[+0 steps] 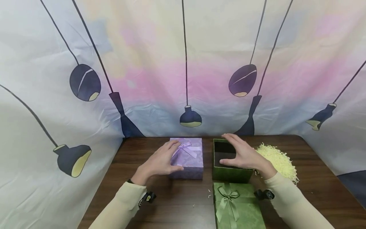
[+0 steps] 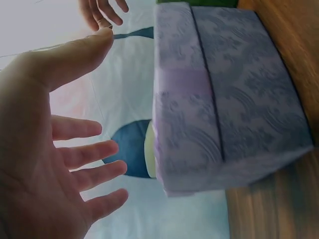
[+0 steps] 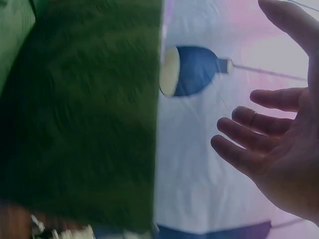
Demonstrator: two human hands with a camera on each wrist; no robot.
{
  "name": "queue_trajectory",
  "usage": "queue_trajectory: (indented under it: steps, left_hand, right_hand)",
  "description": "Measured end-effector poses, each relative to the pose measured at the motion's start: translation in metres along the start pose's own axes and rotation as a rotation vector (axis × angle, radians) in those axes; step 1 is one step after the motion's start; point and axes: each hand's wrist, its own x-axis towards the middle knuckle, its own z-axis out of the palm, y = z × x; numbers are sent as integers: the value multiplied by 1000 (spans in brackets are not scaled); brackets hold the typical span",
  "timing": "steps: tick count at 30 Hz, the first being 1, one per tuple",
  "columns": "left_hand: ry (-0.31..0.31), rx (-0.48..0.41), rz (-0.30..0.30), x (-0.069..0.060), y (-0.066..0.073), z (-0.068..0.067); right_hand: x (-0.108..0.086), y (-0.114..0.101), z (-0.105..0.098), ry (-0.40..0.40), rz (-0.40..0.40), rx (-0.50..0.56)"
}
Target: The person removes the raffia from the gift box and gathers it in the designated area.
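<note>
A lidded purple box (image 1: 187, 159) with a ribbon bow stands at the table's middle. My left hand (image 1: 163, 160) is over its left side, thumb and fingers spread; in the left wrist view a gap separates this hand (image 2: 65, 149) from the box (image 2: 249, 84). To the right stands an open green box (image 1: 231, 174) with a dark inside. Above it my right hand (image 1: 246, 156) is held with fingers apart, holding nothing; the right wrist view shows the hand (image 3: 284, 139) away from the green wall (image 3: 89, 114).
A green lid (image 1: 246, 210) with a ribbon bow lies in front of the green box. Pale yellow shredded paper (image 1: 278, 162) is heaped to the right, with a few shreds on the wooden table (image 1: 177, 206). A lamp-patterned cloth (image 1: 160, 79) hangs behind.
</note>
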Motion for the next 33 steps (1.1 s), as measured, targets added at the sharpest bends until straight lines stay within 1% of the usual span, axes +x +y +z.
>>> queue_trajectory:
  steps: [3,6,11,14,17,19,25,29,31,33]
  left_hand:
    - [-28,2,-38,-7,-6,0]
    - [-41,-2,-57,-10,-11,0]
    - [-37,-13,-64,-16,-18,2]
    - [-23,-20,-59,-17,-21,4]
    - [-14,-30,-55,-17,-24,5]
    - [-20,-43,-54,-17,-26,5]
    - [-42,-72,-40,-14,-31,6]
    - [-45,-82,-36,-12,-34,8]
    - [-52,-89,-40,-11,-35,9]
    - [-58,-96,-34,-6,-34,9]
  right_hand:
    - [8,-6,13,-35,-1,20]
    - [15,-10,23,-62,-2,39]
    - [22,-15,36,-94,-20,56]
    - [25,-16,41,-93,-36,56]
    - [28,-17,47,-86,-52,62]
    - [31,-18,50,-89,-62,66]
    - [40,-22,62,-132,-65,67]
    - [45,-24,67,-139,-74,60]
    - [47,-25,68,-148,-77,48]
    - [47,-25,68,-156,-71,37]
